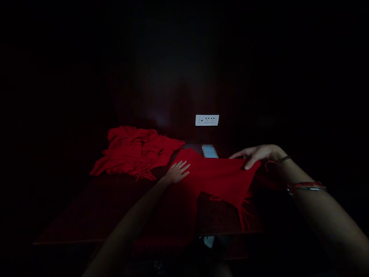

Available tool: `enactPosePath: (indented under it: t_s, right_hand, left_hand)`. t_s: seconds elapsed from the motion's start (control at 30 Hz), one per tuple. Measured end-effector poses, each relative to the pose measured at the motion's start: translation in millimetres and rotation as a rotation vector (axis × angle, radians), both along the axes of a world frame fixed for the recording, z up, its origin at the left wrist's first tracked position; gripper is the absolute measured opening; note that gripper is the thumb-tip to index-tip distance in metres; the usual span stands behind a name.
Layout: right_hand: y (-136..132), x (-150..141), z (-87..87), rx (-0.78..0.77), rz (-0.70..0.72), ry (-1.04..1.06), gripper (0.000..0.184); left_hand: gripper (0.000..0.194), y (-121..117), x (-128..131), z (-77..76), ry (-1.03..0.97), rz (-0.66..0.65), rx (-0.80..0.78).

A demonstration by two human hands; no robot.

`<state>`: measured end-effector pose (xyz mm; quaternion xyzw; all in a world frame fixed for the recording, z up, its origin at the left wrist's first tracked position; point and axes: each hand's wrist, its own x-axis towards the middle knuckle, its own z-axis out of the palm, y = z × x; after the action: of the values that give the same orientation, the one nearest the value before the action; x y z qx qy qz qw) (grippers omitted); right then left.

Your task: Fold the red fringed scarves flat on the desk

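- Red cloth lies across the table, its right end seemingly raised.
- Left hand rests flat on it, fingers spread, gripping nothing.
- Right hand pinches its upper edge; spreading seems underway, and the next move calls for steady, even tension.
- Beyond, left: crumpled red heap.
- Farthest: socket.

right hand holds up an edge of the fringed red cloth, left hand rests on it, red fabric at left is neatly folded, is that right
Not quite: the red fabric at left is not neatly folded; the head view shows it in a crumpled heap. The right hand does hold up an edge of the fringed red cloth, and the left hand rests on it.
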<state>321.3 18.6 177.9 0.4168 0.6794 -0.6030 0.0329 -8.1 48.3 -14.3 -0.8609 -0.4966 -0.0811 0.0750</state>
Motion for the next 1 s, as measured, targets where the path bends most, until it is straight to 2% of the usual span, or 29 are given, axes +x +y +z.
enactPosePath:
  t_s: [0.13,0.2,0.27,0.37,0.43,0.47,0.53,0.6,0.7,0.83,0.9,1.0]
  right_hand:
    - [-5,12,20.8,0.276,-0.154,0.22,0.063]
    - [-1,20,31.4,0.43,-0.243,0.232,0.056]
    - [8,26,40.4,0.6,-0.305,0.005,0.047]
    - [22,28,42.1,0.865,-0.291,-0.571,0.035]
    - [28,20,29.3,0.986,-0.277,-0.793,0.03]
    - [28,12,18.3,1.056,-0.269,-0.875,0.03]
    - [27,-10,-10.9,1.08,-0.269,-0.917,0.025]
    - [23,-38,-44.1,1.069,-0.218,-0.883,0.031]
    - [20,-83,-87.7,1.011,-0.117,-0.635,0.041]
    - [17,-127,-121.8,1.063,-0.027,-0.389,0.045]
    - [14,-139,-131.5,1.118,-0.002,-0.319,0.048]
    - [6,-146,-141.6,1.196,0.051,-0.268,0.052]
  left_hand:
    - [0.046,-1,0,3.8,0.009,0.015,-0.023]
    - [0.046,-1,1,5.6,-0.006,0.021,-0.034]
    - [0.045,-2,1,6.3,-0.033,0.018,-0.041]
    - [0.045,-4,2,5.8,-0.108,0.001,-0.063]
    - [0.044,-5,2,5.8,-0.208,-0.021,-0.064]
    - [0.043,-5,1,6.4,-0.282,-0.029,-0.041]
    - [0.04,-5,-2,9.4,-0.481,-0.002,0.048]
    - [0.04,-2,-10,15.0,-0.693,0.084,0.122]
    - [0.038,0,-28,25.6,-0.87,0.147,0.092]
    - [0.035,-6,-50,30.3,-0.891,0.104,0.036]
    - [0.034,-11,-55,26.3,-0.869,0.095,0.02]
    - [0.039,-19,-58,18.4,-0.732,0.032,-0.013]
